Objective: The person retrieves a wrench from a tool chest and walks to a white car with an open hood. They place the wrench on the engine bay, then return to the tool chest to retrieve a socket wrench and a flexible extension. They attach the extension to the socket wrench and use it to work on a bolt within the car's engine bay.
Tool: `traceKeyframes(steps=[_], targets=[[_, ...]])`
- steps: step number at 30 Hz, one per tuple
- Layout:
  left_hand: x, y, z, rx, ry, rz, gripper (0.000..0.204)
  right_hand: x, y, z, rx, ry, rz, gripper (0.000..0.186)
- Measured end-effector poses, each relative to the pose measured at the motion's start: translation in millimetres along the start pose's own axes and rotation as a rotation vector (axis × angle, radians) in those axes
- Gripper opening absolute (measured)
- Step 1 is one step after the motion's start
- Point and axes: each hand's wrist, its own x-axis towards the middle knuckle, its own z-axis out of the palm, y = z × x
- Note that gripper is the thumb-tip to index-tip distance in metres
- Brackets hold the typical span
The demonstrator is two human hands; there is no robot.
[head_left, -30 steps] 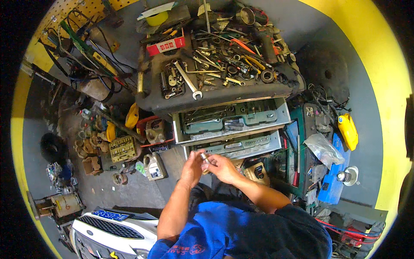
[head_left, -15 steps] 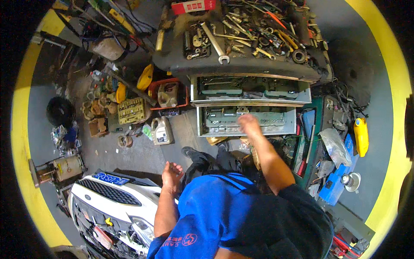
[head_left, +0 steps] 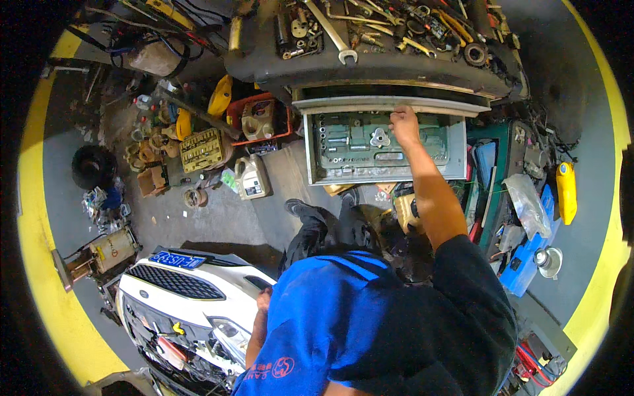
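Observation:
My right hand [head_left: 405, 124] reaches forward, fingers curled on the upper drawer's front [head_left: 343, 104], which is mostly pushed in beneath the tool-covered top [head_left: 396, 69]. Below it the lower drawer [head_left: 308, 148] stands out, holding a green socket case [head_left: 422, 152] with sockets in rows and a silver clover-shaped piece [head_left: 379, 138]. My left hand [head_left: 263, 300] hangs low by my blue shirt, partly hidden, its fingers curled; whatever they hold is too small to make out. A large combination wrench [head_left: 330, 33] lies on the top.
A white car bumper [head_left: 224, 280] is at lower left. Around the floor are a plastic jug [head_left: 252, 181], a red crate [head_left: 234, 115], a yellow tool case [head_left: 198, 150] and a tyre [head_left: 92, 165]. A blue case [head_left: 522, 270] and yellow container [head_left: 566, 193] stand right.
My hands have parted: the right moved forward from inside the lower drawer to the upper drawer's front, which slid inward; the left dropped beside my body. The view has shifted.

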Motion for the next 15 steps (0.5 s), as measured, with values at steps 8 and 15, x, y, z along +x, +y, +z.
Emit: traceKeyframes(steps=[8,15], targets=[[-6.6,104.3,-114.3,-1.147,0.257,-0.318,0.022,-128.6,137.5,54.6,0.114,-0.138,0.409,0.009],[1.2,63.1,-80.5,-0.474,0.19,-0.117,0.03,-156.2,146.5,54.4,0.191,-0.363,0.584,0.009]])
